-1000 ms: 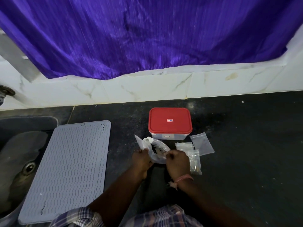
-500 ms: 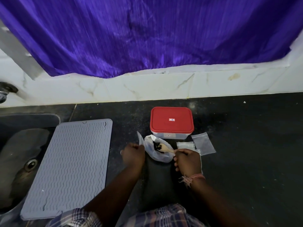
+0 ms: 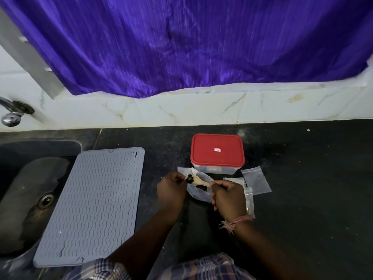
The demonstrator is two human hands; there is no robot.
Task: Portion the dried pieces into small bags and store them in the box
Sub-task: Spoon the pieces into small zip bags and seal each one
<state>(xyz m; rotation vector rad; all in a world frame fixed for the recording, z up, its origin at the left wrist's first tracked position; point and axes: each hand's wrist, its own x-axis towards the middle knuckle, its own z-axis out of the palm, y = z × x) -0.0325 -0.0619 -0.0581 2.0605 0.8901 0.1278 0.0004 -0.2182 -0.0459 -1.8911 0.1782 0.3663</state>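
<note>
A clear box with a red lid (image 3: 217,150) stands shut on the black counter (image 3: 306,209). In front of it lies a crumpled clear bag (image 3: 198,194) holding dark dried pieces. My right hand (image 3: 228,197) grips the handle of a wooden spoon (image 3: 201,182), whose bowl carries dark dried pieces (image 3: 189,179) above the bag's mouth. My left hand (image 3: 170,188) is pinched at the bag's left rim, with dark bits at its fingertips. Small empty zip bags (image 3: 256,180) lie to the right of the box. Another small bag (image 3: 249,201) is partly hidden by my right hand.
A grey ribbed silicone mat (image 3: 94,205) lies left of my hands, overlapping the edge of a steel sink (image 3: 26,190) with a tap (image 3: 12,114) above it. A purple curtain (image 3: 181,43) hangs over the white tiled back wall.
My right hand has taken up the wooden spoon and lifted dried pieces out of the bag toward my left hand. My hands have moved apart, with the left still at the bag's rim.
</note>
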